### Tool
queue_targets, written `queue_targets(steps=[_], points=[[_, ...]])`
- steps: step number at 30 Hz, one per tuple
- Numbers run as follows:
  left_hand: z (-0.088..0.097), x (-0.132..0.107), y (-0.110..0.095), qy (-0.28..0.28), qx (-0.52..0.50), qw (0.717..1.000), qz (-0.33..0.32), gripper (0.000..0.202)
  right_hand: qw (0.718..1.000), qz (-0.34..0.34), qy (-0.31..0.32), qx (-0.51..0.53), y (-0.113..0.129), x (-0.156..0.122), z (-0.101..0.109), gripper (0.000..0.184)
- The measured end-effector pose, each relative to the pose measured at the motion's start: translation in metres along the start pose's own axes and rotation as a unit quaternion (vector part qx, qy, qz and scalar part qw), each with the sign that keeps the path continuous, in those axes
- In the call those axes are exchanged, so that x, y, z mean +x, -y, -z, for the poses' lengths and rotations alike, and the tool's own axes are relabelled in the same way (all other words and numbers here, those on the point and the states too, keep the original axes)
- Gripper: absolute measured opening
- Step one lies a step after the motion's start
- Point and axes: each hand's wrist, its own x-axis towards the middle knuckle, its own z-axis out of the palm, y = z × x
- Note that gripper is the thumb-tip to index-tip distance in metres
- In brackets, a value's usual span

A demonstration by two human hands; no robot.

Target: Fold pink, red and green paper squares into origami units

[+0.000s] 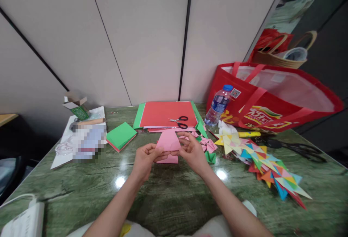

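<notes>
A sheet of pink paper [169, 139] is held up between my two hands over the green marble-patterned table. My left hand [146, 159] pinches its lower left edge with thumb and fingers. On the other side my right hand [192, 152] grips the lower right edge, with some fingers raised behind it. More pink paper [169, 159] shows just below the sheet. Folded pink paper pieces [208, 144] and a green folded piece [210, 157] lie right beside my right hand. Black-handled scissors [179, 121] rest on the red sheets [168, 111] beyond.
At left are a stack of green squares [121, 136] and a small green box [80, 110]. To the right stand a water bottle [219, 106] and a red bag [261, 99]. Colourful folded paper stars [269, 164] and black scissors [301, 149] lie nearby. A white power strip [24, 222] sits front left.
</notes>
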Motion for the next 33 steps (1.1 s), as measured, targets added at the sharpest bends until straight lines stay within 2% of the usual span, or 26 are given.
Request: queue_targets(steps=[5,17,19,23,25,28,30,33], points=[[0.005,0.003,-0.001,0.005,0.005,1.0,0.007,0.019,0.998,0.017,0.049,-0.025,-0.005,0.0,0.005,0.035],[0.008,0.007,0.0,0.002,0.025,1.0,0.006,0.023,0.987,0.038,0.034,-0.153,-0.016,0.001,0.011,0.038],[0.01,0.008,-0.001,-0.004,0.025,1.0,0.001,0.022,0.983,0.037,0.016,-0.179,-0.015,0.002,0.016,0.039],[0.012,0.009,-0.005,-0.025,0.084,0.996,-0.015,0.022,0.973,0.048,-0.067,-0.217,-0.013,0.005,0.024,0.034],[0.01,0.007,-0.005,-0.009,0.138,0.99,-0.014,0.031,0.968,0.06,-0.095,-0.224,-0.011,0.006,0.024,0.025],[0.004,0.004,-0.004,0.047,0.194,0.98,-0.012,0.059,0.961,0.079,-0.098,-0.245,-0.009,0.004,0.017,0.018],[0.001,0.001,-0.003,0.082,0.214,0.973,-0.011,0.07,0.961,0.092,-0.074,-0.251,-0.008,0.001,0.011,0.017],[0.0,-0.002,-0.001,0.125,0.239,0.963,-0.02,0.071,0.966,0.083,-0.016,-0.244,-0.008,-0.003,0.003,0.016]])
